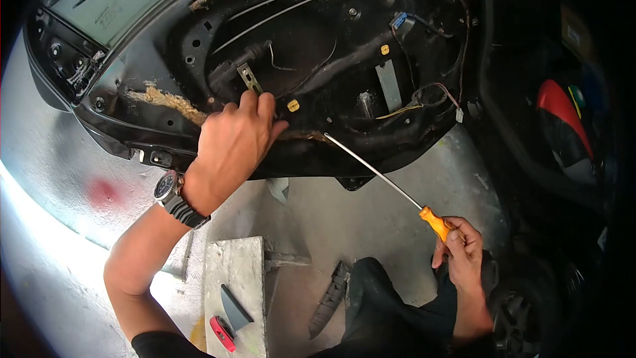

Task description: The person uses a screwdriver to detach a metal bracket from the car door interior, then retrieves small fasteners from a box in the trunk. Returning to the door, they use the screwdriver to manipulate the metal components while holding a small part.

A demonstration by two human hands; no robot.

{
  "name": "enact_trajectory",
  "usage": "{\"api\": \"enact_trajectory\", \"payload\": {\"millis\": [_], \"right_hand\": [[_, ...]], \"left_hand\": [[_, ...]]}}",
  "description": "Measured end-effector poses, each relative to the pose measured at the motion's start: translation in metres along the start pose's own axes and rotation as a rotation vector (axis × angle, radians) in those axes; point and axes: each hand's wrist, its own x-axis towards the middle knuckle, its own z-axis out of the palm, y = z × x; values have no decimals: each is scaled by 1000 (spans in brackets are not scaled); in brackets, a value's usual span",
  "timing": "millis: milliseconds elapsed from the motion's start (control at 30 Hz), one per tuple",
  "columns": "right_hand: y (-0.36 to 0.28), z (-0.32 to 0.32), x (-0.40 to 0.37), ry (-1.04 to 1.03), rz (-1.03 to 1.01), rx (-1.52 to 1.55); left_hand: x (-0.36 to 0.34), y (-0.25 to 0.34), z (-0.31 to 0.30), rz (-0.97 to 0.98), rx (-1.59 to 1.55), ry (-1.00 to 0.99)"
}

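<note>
A black car door shell [311, 66] spreads across the upper view with its inner side exposed. My right hand [462, 252] is closed around the orange handle of a long screwdriver [381, 176]; the metal tip touches or nearly touches the door's lower part. Against the door, left of that tip, my left hand [235, 129] has curled fingers, and what they grip, if anything, is hidden. Just above these fingers sits a slotted metal bracket [249, 78]. Tan, rough residue [169, 101] clings to the panel left of the hand, with more along the lower edge.
Below on the left, a worn bench [218, 258] bears a dark triangular blade [235, 308] and a red-handled cutter [222, 333]. A dark ribbed piece [329, 299] lies on the floor. Loose wires with a white connector [459, 115] hang at the door's right.
</note>
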Motion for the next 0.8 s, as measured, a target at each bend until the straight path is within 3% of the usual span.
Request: {"api": "enact_trajectory", "payload": {"millis": [133, 433, 633, 800], "right_hand": [[0, -1, -1, -1, 14, 5], [-2, -4, -1, -16, 18, 23], [-3, -1, 1, -8, 35, 35], [-2, -1, 0, -26, 27, 21]], "left_hand": [[-1, -4, 2, 95, 80, 22], [-2, 1, 0, -10, 28, -22], [-2, 0, 2, 98, 40, 3], [2, 1, 5, 0, 58, 30]]}}
